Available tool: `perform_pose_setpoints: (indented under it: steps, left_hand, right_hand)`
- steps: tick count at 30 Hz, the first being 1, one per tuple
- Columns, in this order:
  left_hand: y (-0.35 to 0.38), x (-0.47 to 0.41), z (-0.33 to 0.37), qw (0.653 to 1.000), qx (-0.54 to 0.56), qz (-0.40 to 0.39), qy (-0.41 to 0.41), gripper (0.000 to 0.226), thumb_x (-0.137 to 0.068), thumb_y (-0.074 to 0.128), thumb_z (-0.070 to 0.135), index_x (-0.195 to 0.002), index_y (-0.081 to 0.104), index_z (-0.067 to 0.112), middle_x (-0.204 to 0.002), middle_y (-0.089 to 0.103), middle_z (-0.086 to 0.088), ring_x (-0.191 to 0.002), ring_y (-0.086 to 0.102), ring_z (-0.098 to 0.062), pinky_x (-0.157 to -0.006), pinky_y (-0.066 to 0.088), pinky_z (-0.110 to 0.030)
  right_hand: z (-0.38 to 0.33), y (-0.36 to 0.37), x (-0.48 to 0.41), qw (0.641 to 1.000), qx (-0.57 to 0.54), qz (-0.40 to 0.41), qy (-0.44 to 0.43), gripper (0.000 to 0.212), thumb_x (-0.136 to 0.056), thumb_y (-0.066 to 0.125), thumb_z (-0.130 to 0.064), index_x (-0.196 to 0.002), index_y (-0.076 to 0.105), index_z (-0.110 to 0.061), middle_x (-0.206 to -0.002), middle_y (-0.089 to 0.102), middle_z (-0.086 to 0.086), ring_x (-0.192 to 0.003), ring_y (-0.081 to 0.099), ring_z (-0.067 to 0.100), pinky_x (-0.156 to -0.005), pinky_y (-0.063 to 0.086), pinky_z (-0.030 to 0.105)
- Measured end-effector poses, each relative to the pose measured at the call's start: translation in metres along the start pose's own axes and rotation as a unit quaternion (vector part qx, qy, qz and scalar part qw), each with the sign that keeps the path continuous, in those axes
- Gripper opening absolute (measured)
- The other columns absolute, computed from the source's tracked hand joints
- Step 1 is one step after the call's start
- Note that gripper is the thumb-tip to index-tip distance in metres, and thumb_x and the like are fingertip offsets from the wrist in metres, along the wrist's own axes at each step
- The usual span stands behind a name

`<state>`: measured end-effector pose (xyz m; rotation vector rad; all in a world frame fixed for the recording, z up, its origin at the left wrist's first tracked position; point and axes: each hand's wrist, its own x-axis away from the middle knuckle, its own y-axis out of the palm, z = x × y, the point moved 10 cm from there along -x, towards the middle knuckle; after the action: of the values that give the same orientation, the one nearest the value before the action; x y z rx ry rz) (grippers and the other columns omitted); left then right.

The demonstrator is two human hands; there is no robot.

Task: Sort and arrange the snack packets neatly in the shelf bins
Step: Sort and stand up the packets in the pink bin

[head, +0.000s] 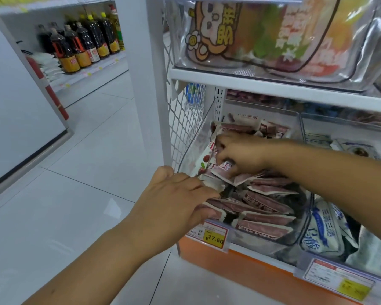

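**Both hands in bin**

My right hand pinches a packet far left, just beside the mesh. My left hand, fingers straight and together, presses packets at the bin's near rim; open floor lies left

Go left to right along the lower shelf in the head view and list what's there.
Wire mesh side panel → clear bin holding reddish snack packets → blue-and-white packets.
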<state>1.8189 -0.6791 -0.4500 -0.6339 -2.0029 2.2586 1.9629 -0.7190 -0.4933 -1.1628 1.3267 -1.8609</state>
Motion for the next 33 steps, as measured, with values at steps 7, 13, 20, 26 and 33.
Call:
perform_pose_setpoints:
  steps: [7, 13, 20, 26, 33]
  left_hand:
    - [0.001, 0.001, 0.0, 1.0, 0.017, 0.005, -0.011, 0.033, -0.089, 0.04, 0.057, -0.113, 0.059, 0.045, -0.104, 0.064, 0.024, -0.096, 0.057, -0.004, -0.088, 0.026, -0.03]
    - [-0.001, 0.0, 0.0, 1.0, 0.02, -0.002, -0.012, 0.043, -0.089, 0.031, 0.058, -0.116, 0.061, 0.042, -0.105, 0.066, 0.021, -0.096, 0.06, -0.006, -0.085, 0.028, -0.032]
    - [0.0, 0.0, -0.004, 0.999, 0.021, -0.015, -0.021, 0.047, -0.088, 0.025, 0.061, -0.115, 0.06, 0.044, -0.1, 0.066, 0.021, -0.093, 0.06, -0.006, -0.085, 0.026, -0.03]
    - [0.004, 0.001, -0.005, 1.0, 0.005, -0.025, -0.012, 0.039, -0.089, 0.025, 0.061, -0.11, 0.055, 0.047, -0.099, 0.064, 0.023, -0.092, 0.058, -0.003, -0.086, 0.025, -0.029]
    - [0.003, 0.0, -0.005, 1.0, 0.006, -0.013, -0.003, 0.038, -0.088, 0.026, 0.063, -0.108, 0.054, 0.045, -0.093, 0.062, 0.021, -0.089, 0.057, -0.004, -0.085, 0.025, -0.03]
  right_hand:
    - [-0.034, 0.009, -0.006, 0.991, -0.094, -0.039, -0.086, 0.06, -0.083, 0.051, 0.002, -0.134, 0.055, -0.031, -0.127, 0.054, 0.003, -0.119, 0.041, 0.021, -0.102, 0.036, 0.034]
    - [-0.04, 0.034, -0.009, 0.981, -0.044, -0.176, -0.074, 0.064, -0.092, 0.052, -0.021, -0.145, 0.028, -0.047, -0.154, 0.025, -0.012, -0.136, 0.019, 0.021, -0.115, 0.018, 0.038]
    - [-0.037, 0.027, -0.016, 0.99, 0.085, -0.09, -0.073, 0.041, -0.096, 0.046, -0.034, -0.137, 0.042, -0.039, -0.141, 0.038, -0.004, -0.12, 0.028, 0.022, -0.099, 0.029, 0.041]
    - [-0.02, 0.015, -0.009, 0.995, 0.04, -0.086, -0.036, 0.059, -0.07, 0.078, -0.046, -0.12, 0.057, -0.022, -0.126, 0.043, -0.005, -0.111, 0.036, 0.017, -0.095, 0.04, 0.034]
    - [0.023, -0.001, 0.011, 0.984, -0.166, -0.059, 0.03, 0.04, -0.066, 0.081, -0.019, -0.086, 0.053, -0.04, -0.098, 0.06, -0.014, -0.093, 0.058, 0.016, -0.076, 0.048, 0.028]
